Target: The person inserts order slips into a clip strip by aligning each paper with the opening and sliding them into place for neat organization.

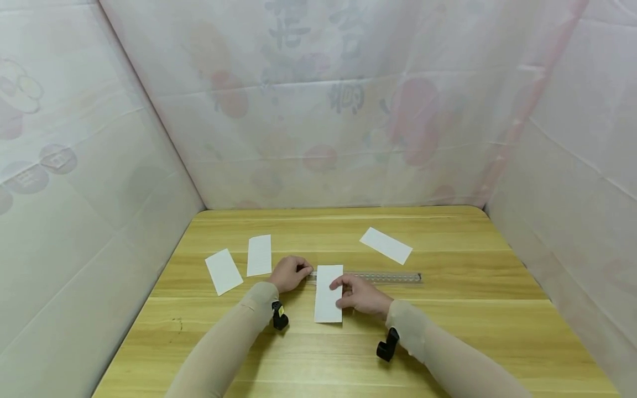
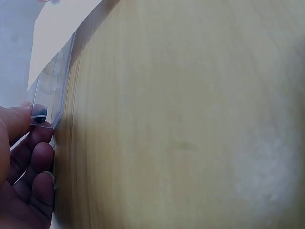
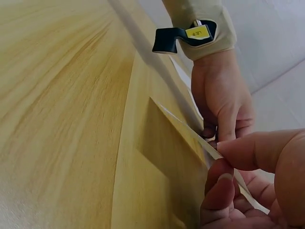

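Observation:
My left hand [image 1: 290,274] pinches the left end of a long, narrow clear plastic case [image 1: 385,277] that lies crosswise on the table. In the left wrist view, thumb and forefinger grip the case [image 2: 56,88] near a dark piece at its end; rounded clear shapes show inside. Between thumb and fingers of my right hand [image 1: 365,296] is the right edge of a white paper slip [image 1: 327,307]. This paper stands over part of the case and hides it. The right wrist view shows the slip [image 3: 183,126] edge-on, raised off the table with a shadow below.
Two more white slips lie to the left, one slanted [image 1: 224,272] and one nearly straight [image 1: 259,255]. Another slip [image 1: 386,245] lies behind the case on the right. Pale printed cloth walls [image 1: 318,138] surround the wooden table [image 1: 448,331] at the back and sides.

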`<state>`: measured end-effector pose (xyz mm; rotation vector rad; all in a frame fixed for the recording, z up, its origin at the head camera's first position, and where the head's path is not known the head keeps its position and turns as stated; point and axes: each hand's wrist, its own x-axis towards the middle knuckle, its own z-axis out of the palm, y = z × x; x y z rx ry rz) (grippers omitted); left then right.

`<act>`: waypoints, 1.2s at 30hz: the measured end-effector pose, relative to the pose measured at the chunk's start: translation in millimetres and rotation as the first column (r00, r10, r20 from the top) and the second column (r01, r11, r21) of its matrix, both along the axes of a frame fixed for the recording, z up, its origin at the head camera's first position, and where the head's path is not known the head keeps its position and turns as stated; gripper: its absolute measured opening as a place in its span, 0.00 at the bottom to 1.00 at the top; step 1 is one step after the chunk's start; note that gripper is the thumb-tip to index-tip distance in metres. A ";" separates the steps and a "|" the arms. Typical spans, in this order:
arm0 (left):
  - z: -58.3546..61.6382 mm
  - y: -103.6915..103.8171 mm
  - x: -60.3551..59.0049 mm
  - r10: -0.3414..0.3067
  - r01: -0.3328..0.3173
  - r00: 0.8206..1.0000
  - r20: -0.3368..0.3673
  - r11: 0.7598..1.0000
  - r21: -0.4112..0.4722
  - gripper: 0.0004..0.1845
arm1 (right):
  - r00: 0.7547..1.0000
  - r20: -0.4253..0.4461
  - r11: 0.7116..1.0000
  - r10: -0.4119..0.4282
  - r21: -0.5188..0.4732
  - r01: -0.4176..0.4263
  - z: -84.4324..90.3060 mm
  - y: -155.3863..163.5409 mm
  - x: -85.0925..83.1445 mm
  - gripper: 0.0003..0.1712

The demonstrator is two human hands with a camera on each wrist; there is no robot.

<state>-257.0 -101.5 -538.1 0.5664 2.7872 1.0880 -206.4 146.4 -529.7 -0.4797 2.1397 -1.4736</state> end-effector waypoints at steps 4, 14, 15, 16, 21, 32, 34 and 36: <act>0.9 -0.7 -0.2 0.000 0.000 1.000 0.003 1.000 -0.002 0.08 | 0.999 0.045 0.999 0.030 -0.021 -0.029 0.3 -1.4 1.1 0.31; 2.9 -0.4 1.4 0.015 -0.015 1.000 0.021 1.000 0.000 0.09 | 0.997 0.067 0.999 0.039 -0.024 -0.037 4.1 -5.9 3.3 0.28; 3.1 -0.3 1.4 0.015 -0.015 1.000 0.023 1.000 0.000 0.09 | 0.997 0.066 0.999 0.039 -0.023 -0.037 4.4 -6.2 3.6 0.28; 3.4 -0.1 1.4 0.015 -0.015 1.000 0.024 1.000 0.000 0.09 | 0.997 0.065 0.999 0.040 -0.021 -0.039 4.4 -6.4 3.9 0.27; 4.1 0.6 0.7 0.015 -0.015 1.000 0.021 1.000 -0.003 0.09 | 0.996 0.079 0.998 0.050 -0.032 -0.048 5.4 -7.6 5.4 0.27; 7.0 1.7 4.4 0.010 -0.010 1.000 0.016 1.000 0.007 0.09 | 0.990 0.123 0.996 0.063 -0.071 -0.054 2.9 -9.5 10.5 0.27; 7.5 1.7 5.5 0.007 -0.008 1.000 0.015 1.000 0.009 0.09 | 0.990 0.127 0.996 0.057 -0.077 -0.048 2.4 -10.1 11.9 0.27; 7.8 1.9 6.0 0.004 -0.005 1.000 0.011 1.000 0.010 0.09 | 0.990 0.135 0.996 0.050 -0.085 -0.039 1.5 -10.8 13.1 0.27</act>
